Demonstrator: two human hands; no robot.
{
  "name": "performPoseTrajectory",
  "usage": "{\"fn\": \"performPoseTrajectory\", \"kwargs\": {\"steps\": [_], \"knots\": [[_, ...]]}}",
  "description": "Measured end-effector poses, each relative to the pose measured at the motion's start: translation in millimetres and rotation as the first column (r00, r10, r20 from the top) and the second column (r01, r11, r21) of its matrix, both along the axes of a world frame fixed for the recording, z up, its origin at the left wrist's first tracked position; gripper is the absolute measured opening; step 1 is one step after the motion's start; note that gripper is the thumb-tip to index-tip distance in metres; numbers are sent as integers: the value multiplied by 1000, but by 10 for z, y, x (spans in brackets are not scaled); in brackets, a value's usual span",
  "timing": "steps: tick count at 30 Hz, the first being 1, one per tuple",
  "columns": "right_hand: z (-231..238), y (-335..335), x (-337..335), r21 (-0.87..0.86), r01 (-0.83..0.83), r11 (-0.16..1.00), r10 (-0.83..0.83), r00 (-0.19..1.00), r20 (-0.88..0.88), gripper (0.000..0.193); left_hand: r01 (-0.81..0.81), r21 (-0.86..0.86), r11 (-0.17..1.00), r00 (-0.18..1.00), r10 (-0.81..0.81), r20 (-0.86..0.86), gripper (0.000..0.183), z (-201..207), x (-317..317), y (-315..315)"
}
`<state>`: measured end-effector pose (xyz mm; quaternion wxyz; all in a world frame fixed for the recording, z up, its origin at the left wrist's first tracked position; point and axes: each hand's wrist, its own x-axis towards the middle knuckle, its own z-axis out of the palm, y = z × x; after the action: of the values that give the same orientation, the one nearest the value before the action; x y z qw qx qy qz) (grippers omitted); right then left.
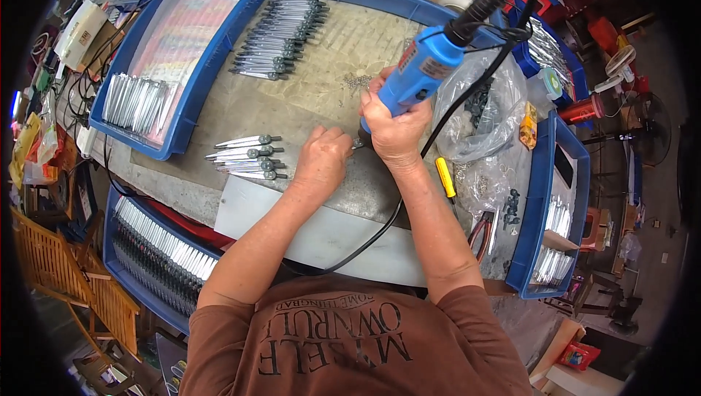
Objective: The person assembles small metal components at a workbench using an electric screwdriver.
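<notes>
My right hand (396, 122) is wrapped round a blue electric screwdriver (418, 71), its nose pointing down at the table. Close to its tip, my left hand (323, 156) is closed, with fingers pinched on a small silver metal part (357, 143) that is mostly hidden. Left of that hand lies a small group of silver pieces with dark heads, which look like drawing compasses (255, 156). Farther off is a larger stack of the same compasses (276, 37). Tiny metal bits, probably screws (357, 81), lie in a loose heap beyond my hands.
A black cable (394, 213) runs from the screwdriver across the table. Blue trays (182, 129) stand left, and another blue tray (520, 268) is at right. A yellow-handled screwdriver (445, 177), red-handled pliers (480, 235) and a clear plastic bag (453, 140) lie right of my forearm.
</notes>
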<state>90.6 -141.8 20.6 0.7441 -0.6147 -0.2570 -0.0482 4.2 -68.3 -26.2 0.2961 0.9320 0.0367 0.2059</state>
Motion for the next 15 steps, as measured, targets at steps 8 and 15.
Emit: {"fn": "performPoseTrajectory", "kwargs": {"steps": [8,15], "knots": [[97,79,-37,-215,-2,977,26,994,111,29,-20,-49,999,1000,20,8,5,-41,-9,-10],[181,-153,-166,64,-13,998,12,1000,29,35,1,-34,999,1000,-1,2,5,1,-15,-3]]}}
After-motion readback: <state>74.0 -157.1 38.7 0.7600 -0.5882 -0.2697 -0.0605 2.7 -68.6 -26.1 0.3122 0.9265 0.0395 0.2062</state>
